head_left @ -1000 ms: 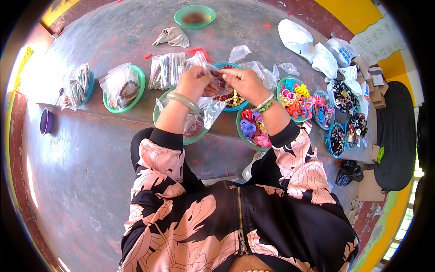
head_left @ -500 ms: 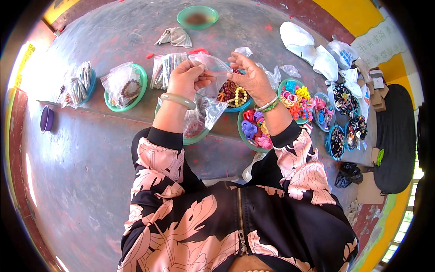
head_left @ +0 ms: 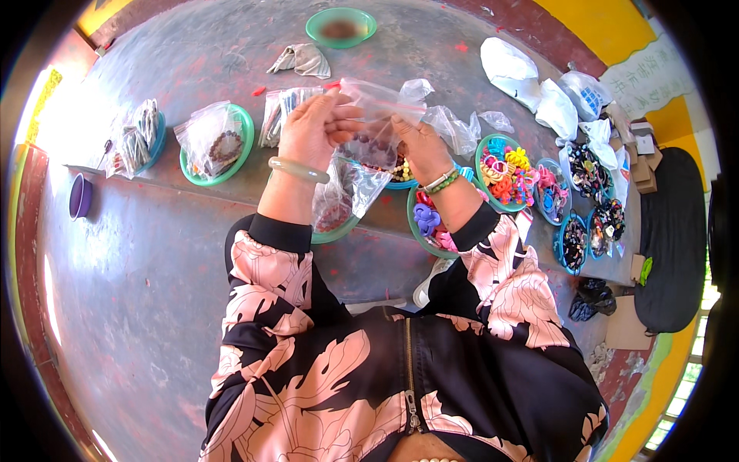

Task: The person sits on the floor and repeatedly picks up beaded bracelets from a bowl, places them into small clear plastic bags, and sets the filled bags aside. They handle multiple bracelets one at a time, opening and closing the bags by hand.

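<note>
A clear zip bag (head_left: 382, 98) with a red strip along its mouth hangs between my hands, above the bowls. My right hand (head_left: 423, 148) pinches it near its right corner, thumb and fingers closed on the plastic. At the bag's left side is my left hand (head_left: 315, 127), its fingers loosely bent and apart, close to the plastic. Dark round beads (head_left: 372, 146) show through the clear plastic; whether they lie inside this bag I cannot tell. Below my left wrist, a green bowl (head_left: 336, 235) holds clear bags of reddish beads, partly hidden by my forearm.
To the left stand a green bowl (head_left: 248, 137) with a bagged bracelet and a purple bowl (head_left: 80, 196). Colourful hair ties (head_left: 504, 173) and several baskets of dark accessories line the right. White bags (head_left: 509, 73), a cloth (head_left: 300, 60) and another green bowl (head_left: 309, 29) lie farther off.
The bag has risen slightly and its red strip now faces up. My right hand has lowered and gone from spread fingers to a pinch on it. My left hand's fingers have loosened.
</note>
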Action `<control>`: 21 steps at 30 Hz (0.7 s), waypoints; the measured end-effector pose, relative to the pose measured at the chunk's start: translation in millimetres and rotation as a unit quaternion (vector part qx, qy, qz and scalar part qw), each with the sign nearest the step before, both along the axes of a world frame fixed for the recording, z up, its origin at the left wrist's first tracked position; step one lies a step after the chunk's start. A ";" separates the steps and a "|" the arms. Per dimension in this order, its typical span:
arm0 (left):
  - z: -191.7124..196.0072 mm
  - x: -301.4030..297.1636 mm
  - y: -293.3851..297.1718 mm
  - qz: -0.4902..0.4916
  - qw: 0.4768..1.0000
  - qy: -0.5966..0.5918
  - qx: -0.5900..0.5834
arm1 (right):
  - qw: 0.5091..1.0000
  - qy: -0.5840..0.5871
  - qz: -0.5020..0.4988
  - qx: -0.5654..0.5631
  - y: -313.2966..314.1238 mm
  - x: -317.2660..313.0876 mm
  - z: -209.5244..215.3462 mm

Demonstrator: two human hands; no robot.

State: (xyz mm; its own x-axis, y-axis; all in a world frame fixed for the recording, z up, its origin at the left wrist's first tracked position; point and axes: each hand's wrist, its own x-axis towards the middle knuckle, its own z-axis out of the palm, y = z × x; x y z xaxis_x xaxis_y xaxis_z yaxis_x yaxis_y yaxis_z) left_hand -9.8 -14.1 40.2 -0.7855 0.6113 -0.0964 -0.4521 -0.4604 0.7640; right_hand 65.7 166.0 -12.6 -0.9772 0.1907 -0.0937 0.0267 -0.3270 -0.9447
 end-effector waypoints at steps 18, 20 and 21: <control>-36.0 -15.6 -16.2 -0.161 0.860 0.298 -0.381 | 0.991 -0.080 0.059 -0.092 12.1 5.5 7.0; -29.0 -13.3 -23.6 -0.183 0.765 0.373 -0.492 | 0.990 -0.110 0.081 -0.042 1.8 5.3 -6.1; -24.4 -12.0 -25.6 -0.194 0.709 0.407 -0.542 | 0.988 -0.125 0.090 -0.016 -1.4 5.2 -12.1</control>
State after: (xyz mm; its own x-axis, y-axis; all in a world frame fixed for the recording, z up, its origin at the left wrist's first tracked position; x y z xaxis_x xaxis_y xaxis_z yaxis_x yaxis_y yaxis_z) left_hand -21.8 -39.7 15.9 -0.6433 0.7106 -0.2850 0.4106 0.6344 0.6549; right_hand 71.0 164.6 -24.7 -0.9406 0.0082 -0.3394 0.3184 -0.3255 -0.8903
